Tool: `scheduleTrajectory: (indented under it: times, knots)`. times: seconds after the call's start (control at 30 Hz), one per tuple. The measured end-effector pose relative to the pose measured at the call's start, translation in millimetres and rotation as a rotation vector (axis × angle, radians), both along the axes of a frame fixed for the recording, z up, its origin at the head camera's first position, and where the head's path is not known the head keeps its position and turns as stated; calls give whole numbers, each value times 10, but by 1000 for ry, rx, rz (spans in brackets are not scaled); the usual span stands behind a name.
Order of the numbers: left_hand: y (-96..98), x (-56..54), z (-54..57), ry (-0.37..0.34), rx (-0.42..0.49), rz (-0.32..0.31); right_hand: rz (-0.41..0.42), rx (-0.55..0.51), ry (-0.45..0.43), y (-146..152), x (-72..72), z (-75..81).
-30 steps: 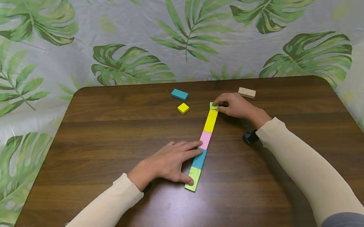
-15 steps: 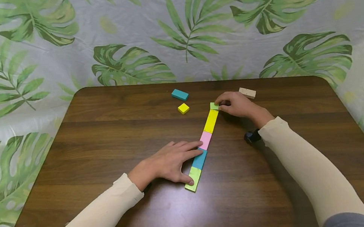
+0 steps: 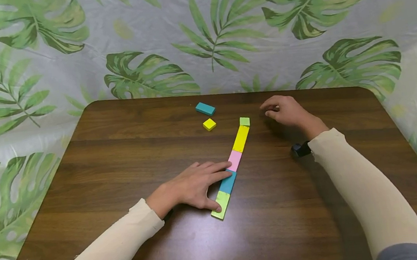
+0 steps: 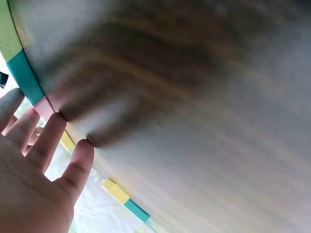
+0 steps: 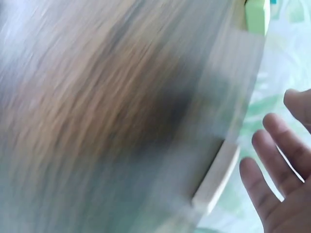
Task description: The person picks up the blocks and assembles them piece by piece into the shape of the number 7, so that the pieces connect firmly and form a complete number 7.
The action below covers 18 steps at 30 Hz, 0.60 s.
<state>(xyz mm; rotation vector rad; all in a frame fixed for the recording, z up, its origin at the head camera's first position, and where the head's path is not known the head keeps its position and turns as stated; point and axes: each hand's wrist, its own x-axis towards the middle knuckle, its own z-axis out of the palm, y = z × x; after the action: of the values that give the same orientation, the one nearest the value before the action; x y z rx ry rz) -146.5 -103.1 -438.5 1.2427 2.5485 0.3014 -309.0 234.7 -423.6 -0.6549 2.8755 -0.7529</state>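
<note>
Stretching across the brown tabletop [image 3: 118,158], the coloured block row [image 3: 236,157] meets the left hand [image 3: 194,187], fingers spread. Nearer the beige block [image 5: 216,177] is the empty right hand [image 3: 286,111], fingers loosely extended; in its wrist view, the block slants lengthwise near the fingertips.

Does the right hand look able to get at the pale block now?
Likely yes: the right hand is empty, and its wrist view shows nothing between it and the pale block.
</note>
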Motion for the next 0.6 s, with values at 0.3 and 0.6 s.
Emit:
scheduleTrajectory:
  times: [0.3,0.6]
  knots:
    - [-7,5,-12,-4,3,3,-134,-27,116,275,-18,-43]
    - [-15,5,-7,-1,7,2,-162,59,53,385,-54,24]
